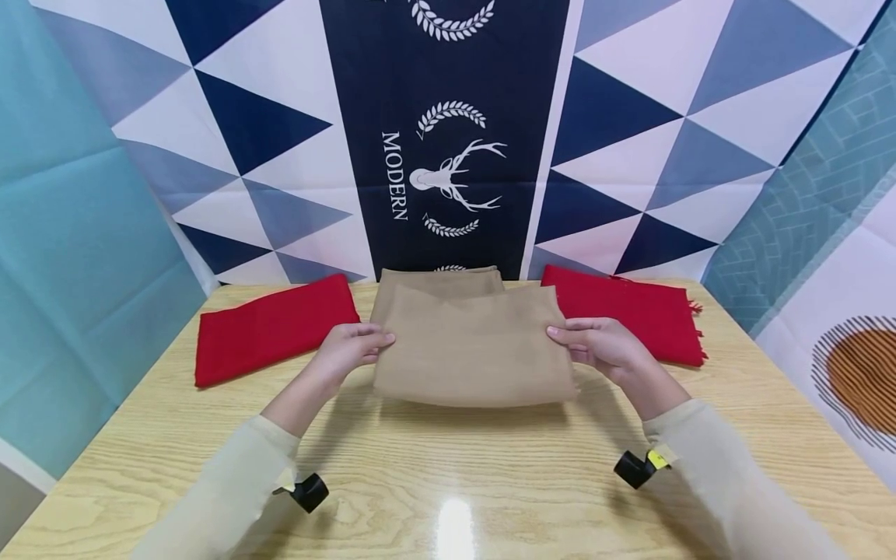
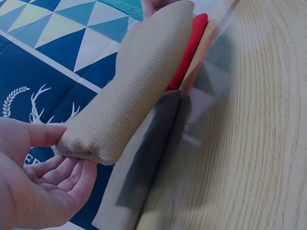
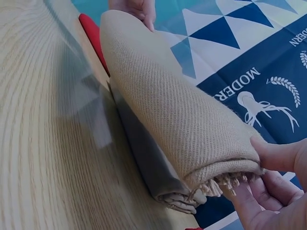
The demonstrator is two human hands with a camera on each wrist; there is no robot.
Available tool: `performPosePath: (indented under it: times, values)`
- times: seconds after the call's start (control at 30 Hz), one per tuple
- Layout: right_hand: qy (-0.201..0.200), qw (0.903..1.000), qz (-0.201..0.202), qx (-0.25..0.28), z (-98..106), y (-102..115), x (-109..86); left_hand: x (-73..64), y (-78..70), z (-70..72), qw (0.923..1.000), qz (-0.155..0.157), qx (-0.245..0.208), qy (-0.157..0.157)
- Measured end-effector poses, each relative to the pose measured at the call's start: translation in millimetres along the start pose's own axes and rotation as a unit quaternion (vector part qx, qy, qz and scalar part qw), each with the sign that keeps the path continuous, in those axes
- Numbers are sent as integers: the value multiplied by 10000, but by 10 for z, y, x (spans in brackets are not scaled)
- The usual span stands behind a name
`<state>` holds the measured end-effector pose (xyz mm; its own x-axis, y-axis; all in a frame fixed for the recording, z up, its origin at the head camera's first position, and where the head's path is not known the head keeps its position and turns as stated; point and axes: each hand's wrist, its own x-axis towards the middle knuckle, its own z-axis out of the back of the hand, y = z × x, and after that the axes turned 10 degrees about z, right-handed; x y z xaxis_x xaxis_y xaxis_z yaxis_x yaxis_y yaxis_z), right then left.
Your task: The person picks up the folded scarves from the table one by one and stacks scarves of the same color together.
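A folded beige scarf [image 1: 476, 350] with short fringe hangs level above the table between both hands. At its left end my left hand [image 1: 353, 346] pinches it, thumb on top and fingers underneath. The right hand [image 1: 602, 344] grips the opposite end the same way, beside the fringe seen in the right wrist view. Behind and below lies a second folded beige scarf [image 1: 448, 281], partly hidden by the held one; it looks darker in the left wrist view [image 2: 139, 167].
To the left lies a folded red scarf [image 1: 276, 330]. Another red scarf [image 1: 630, 319], with fringe at its right edge, lies to the right. The wooden table [image 1: 392, 482] ends at a patterned cloth backdrop [image 1: 448, 93]. A small black device [image 1: 308, 492] hangs at the left sleeve.
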<state>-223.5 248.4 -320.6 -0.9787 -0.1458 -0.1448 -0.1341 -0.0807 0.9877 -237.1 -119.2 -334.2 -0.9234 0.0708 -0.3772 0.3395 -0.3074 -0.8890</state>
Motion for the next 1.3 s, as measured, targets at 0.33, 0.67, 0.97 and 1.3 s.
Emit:
performPosePath:
  times: [0.33, 0.67, 0.97, 1.3]
  values:
    - [89, 9998, 5, 181, -82, -12, -16, -43, 19, 69, 10000, 6, 56, -44]
    - [216, 9986, 56, 490, -147, -30, -18, -99, 23, 130, 9999, 30, 103, -93]
    - [261, 9979, -8, 589, -208, -51, -19, -160, 51, 205, 9995, 76, 253, -148]
    - [275, 9980, 51, 571, -310, -26, 18, -223, 69, 301, 9995, -64, 214, -202]
